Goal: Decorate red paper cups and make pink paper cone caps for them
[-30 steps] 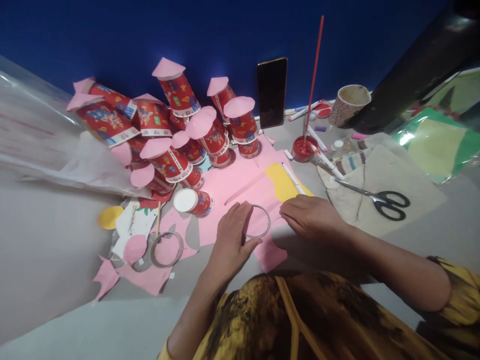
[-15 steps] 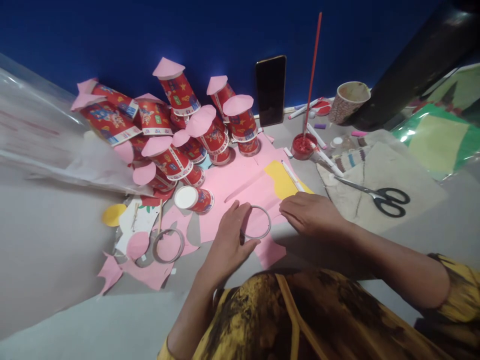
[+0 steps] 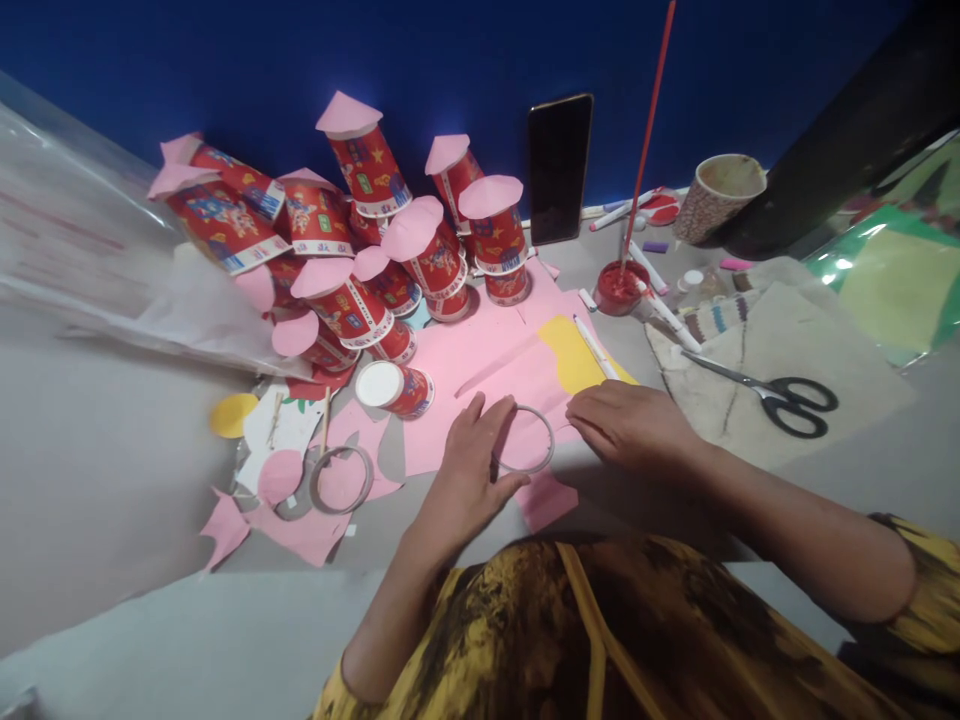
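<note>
A thin grey ring (image 3: 553, 440) lies on the pink paper (image 3: 487, 345). My left hand (image 3: 476, 455) grips the ring's left side, fingers along its upper part and thumb at its lower edge. To the right of the ring, my right hand (image 3: 637, 420) rests at the paper's edge with its fingers pressed together. Whatever those fingers hold, if anything, is hidden. Just beyond them lie a piece of yellow paper (image 3: 566, 355) and a white marker (image 3: 595, 347). A pink scrap (image 3: 550, 502) sticks out below the ring.
Several red paper cups with pink cone tops (image 3: 367, 165) crowd the back left. A phone (image 3: 559, 170) leans on the blue wall. At right are a red paint pot (image 3: 611, 300) with a stick, scissors (image 3: 757, 385) and a patterned cup (image 3: 697, 215). A second ring (image 3: 367, 480) lies among scraps.
The view has shifted slightly, so the table things appear a little further right and higher. Both hands keep their places by the ring and the paper.
</note>
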The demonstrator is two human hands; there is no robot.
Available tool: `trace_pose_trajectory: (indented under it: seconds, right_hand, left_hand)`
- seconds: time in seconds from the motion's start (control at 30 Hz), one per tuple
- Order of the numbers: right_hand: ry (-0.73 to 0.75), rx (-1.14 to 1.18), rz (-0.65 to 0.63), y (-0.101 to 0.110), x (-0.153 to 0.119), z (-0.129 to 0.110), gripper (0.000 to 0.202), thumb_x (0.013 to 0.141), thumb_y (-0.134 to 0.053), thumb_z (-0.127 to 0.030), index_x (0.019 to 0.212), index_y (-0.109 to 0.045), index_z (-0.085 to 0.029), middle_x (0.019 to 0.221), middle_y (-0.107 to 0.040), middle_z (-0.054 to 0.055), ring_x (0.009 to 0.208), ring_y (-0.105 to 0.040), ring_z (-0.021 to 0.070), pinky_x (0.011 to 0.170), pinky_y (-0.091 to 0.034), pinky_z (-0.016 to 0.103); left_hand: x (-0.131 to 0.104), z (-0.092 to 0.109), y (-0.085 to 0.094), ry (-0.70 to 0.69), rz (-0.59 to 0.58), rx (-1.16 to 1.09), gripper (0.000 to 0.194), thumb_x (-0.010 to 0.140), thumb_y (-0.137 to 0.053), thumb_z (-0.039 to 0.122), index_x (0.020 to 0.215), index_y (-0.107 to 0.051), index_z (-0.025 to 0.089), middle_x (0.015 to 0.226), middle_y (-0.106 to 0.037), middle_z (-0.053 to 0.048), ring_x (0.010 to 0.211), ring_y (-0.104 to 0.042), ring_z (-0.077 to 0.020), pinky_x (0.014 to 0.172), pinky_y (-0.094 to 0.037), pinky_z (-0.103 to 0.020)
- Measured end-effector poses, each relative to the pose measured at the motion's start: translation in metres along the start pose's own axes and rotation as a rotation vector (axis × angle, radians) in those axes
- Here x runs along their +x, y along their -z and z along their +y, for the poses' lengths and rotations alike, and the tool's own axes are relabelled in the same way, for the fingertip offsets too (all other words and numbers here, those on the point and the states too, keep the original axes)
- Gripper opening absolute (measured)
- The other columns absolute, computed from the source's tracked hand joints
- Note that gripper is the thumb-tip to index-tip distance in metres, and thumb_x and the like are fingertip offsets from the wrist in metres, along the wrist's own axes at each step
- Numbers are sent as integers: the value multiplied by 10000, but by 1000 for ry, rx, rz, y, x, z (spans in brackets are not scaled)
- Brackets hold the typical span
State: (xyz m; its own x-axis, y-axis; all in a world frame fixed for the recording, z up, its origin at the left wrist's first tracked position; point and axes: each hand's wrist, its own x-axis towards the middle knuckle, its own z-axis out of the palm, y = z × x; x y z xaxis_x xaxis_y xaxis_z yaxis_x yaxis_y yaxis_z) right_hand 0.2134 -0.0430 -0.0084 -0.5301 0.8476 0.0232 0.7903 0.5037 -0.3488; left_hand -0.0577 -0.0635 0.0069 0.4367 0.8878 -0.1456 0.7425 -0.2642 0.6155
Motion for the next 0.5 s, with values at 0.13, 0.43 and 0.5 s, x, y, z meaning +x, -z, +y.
trace_pose_trajectory:
  seconds: [0.13,0.43,0.5]
  right_hand:
    - [9,1,17,-2,-2,2,271,1061,-487,-277,1001,-745,-218,970,-765,75,899,-615,221,721,-354,303]
    - [78,-39,155,-4,-7,1,260,1067,-514,-280,993,-752,-206,972,-784,82,898,-664,221,755,-419,307]
    - [111,-43,190,-4,-8,1,245,1066,-526,-277,1003,-752,-204,981,-793,79,893,-677,220,762,-433,307]
  left_hand:
    - [-2,-7,0,-14,42,-69,1065,810,-883,319,1660,-244,280,1712,-354,-173,1606,-292,-383,1290,-284,-621]
    - [-7,-11,-5,4,110,-240,1165,753,-927,362,1670,-215,270,1676,-402,-181,1547,-391,-385,1269,-331,-599]
    - [-7,-9,-6,17,130,-276,1176,743,-930,339,1669,-210,259,1652,-433,-185,1528,-414,-385,1258,-338,-598]
